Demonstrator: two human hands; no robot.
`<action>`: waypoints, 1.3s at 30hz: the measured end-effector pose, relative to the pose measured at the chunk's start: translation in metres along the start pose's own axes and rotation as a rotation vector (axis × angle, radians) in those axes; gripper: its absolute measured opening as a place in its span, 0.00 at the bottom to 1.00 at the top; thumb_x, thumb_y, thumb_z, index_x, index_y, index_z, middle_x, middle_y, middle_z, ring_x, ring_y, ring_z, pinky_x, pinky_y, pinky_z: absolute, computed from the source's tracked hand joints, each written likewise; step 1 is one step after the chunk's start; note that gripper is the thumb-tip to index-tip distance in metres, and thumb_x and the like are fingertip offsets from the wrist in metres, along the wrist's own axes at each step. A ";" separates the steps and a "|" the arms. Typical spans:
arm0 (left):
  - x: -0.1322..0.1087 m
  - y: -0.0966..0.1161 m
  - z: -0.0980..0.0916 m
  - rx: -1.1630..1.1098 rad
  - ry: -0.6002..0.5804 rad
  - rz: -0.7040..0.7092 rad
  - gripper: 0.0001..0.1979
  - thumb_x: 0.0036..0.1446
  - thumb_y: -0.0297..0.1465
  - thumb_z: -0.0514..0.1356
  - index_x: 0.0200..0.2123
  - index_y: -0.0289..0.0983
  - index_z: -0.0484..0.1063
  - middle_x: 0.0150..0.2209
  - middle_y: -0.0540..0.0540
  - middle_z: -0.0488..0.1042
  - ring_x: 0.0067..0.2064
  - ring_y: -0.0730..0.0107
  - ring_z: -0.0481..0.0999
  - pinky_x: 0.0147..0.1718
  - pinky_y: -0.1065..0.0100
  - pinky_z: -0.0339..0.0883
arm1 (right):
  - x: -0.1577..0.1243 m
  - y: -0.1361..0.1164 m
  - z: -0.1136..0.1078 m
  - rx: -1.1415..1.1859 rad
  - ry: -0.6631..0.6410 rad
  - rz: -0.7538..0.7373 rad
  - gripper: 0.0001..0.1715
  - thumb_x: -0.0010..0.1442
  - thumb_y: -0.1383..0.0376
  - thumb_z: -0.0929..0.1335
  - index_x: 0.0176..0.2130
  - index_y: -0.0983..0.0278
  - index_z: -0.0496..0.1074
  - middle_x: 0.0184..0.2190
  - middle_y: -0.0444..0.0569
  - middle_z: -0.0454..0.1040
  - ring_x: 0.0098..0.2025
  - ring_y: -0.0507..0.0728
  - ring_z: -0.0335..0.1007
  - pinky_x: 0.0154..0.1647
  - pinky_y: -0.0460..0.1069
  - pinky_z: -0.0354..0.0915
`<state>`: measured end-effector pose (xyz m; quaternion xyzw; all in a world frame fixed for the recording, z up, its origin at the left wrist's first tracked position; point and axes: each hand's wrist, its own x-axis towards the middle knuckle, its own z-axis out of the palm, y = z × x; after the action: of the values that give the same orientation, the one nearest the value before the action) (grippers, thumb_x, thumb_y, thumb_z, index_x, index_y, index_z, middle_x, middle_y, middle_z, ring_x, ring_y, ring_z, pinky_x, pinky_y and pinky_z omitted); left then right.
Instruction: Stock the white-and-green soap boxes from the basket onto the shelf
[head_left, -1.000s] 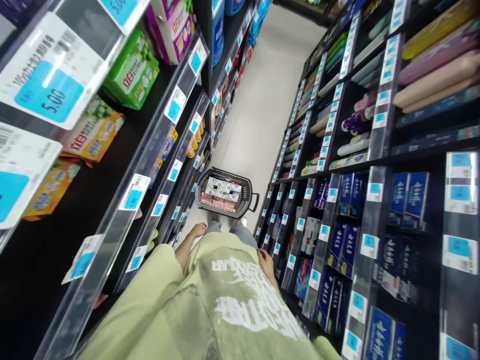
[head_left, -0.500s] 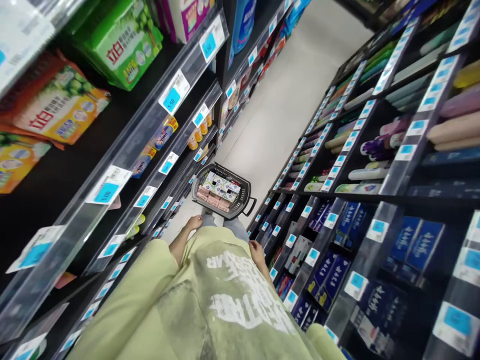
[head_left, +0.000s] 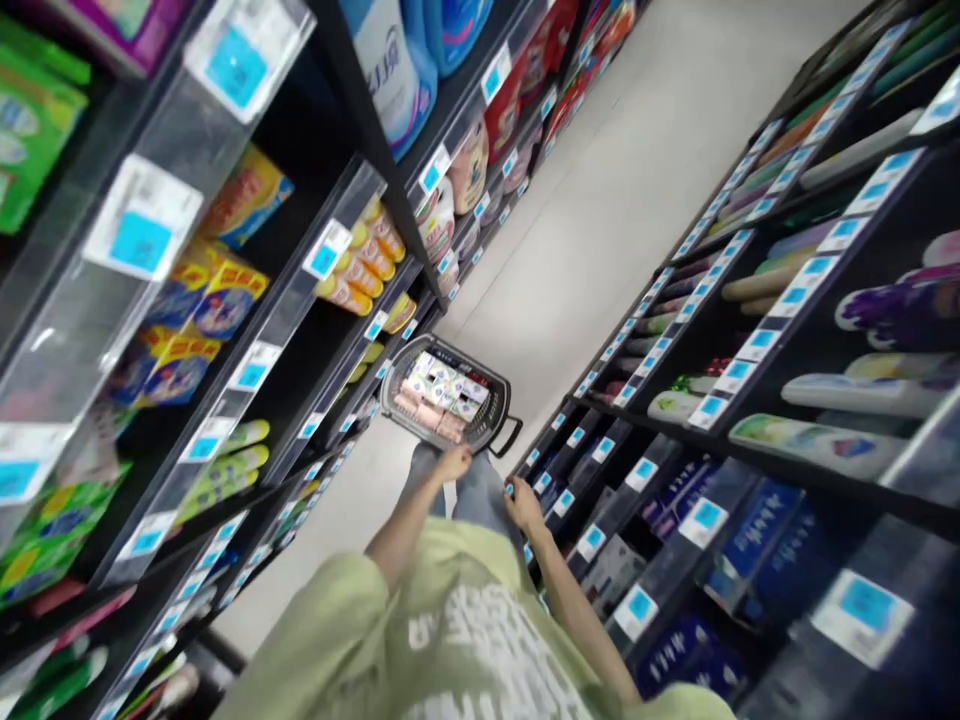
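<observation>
A black shopping basket (head_left: pixel 496 418) is in front of my legs, with its loop handle sticking out to the right. Inside lie several white packs with green and purple print (head_left: pixel 448 388), beside several pink packs (head_left: pixel 429 414). My left hand (head_left: pixel 454 463), fingers curled, is at the basket's near rim; whether it touches the rim I cannot tell. My right hand (head_left: pixel 525 505) hangs beside my thigh, near the right shelves, its fingers loosely closed. Nothing can be made out in either hand.
Left shelves carry yellow-orange canisters (head_left: pixel 364 262), detergent packs (head_left: pixel 180 345) and blue bottles (head_left: pixel 394 75). On the right shelves are wrapped rolls or tubes (head_left: pixel 825 440) and dark blue boxes (head_left: pixel 757 550). A pale aisle floor (head_left: pixel 570 200) runs ahead between them.
My left hand has moved rightward to the basket's near rim. My right hand has shifted slightly right and down in view. The shelves have slid past, and the yellow-orange canisters look larger.
</observation>
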<state>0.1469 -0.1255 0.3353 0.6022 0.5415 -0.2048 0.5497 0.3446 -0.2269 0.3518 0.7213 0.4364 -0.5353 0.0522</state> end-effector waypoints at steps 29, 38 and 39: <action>0.197 -0.204 0.039 -0.039 -0.098 -0.211 0.18 0.67 0.28 0.52 0.56 0.36 0.72 0.45 0.43 0.83 0.48 0.59 0.80 0.49 0.65 0.71 | 0.357 0.005 0.076 -0.357 0.245 -0.145 0.40 0.64 0.69 0.63 0.70 0.77 0.48 0.69 0.68 0.58 0.71 0.70 0.49 0.71 0.64 0.46; 0.193 -0.160 0.084 -0.041 -0.179 -0.107 0.18 0.65 0.27 0.55 0.55 0.37 0.75 0.46 0.41 0.83 0.51 0.56 0.81 0.51 0.64 0.70 | 0.349 0.011 0.079 -0.506 0.135 -0.123 0.27 0.64 0.63 0.68 0.58 0.76 0.64 0.56 0.72 0.70 0.62 0.73 0.60 0.63 0.67 0.55; 0.189 -0.155 0.086 -0.040 -0.187 -0.097 0.18 0.65 0.27 0.55 0.55 0.38 0.75 0.46 0.41 0.83 0.51 0.56 0.80 0.51 0.64 0.70 | 0.341 0.009 0.081 -0.490 0.110 -0.094 0.28 0.63 0.61 0.69 0.57 0.75 0.65 0.56 0.71 0.70 0.62 0.73 0.61 0.63 0.66 0.56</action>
<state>0.1026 -0.1502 0.0813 0.5424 0.5205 -0.2756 0.5991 0.3079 -0.0808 0.0351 0.6941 0.5885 -0.3752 0.1766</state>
